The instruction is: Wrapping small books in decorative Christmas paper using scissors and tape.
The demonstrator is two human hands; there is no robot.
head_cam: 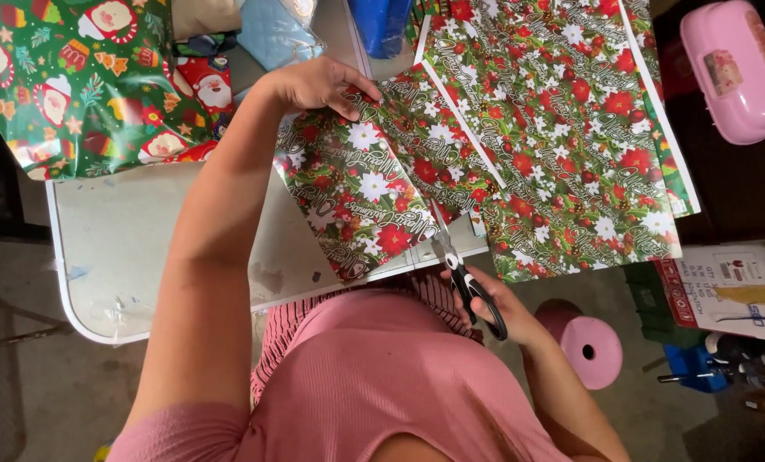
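Much of the right hand (495,308) lay behind the black handles of the scissors (461,274), its grip closed through the loops; the blades ran up into the floral wrapping paper (519,145), their tips hard to make out against the print. The left hand (318,84), far up from that grip, pinched the paper's folded corner shut between fingers and thumb. Beneath the paper the pale counter (126,248) showed bare towards the left hand's side. A Santa-print parcel (74,77) was cut off at the frame's edge. A pink spool (589,344) sat on the floor just beside the scissor grip.
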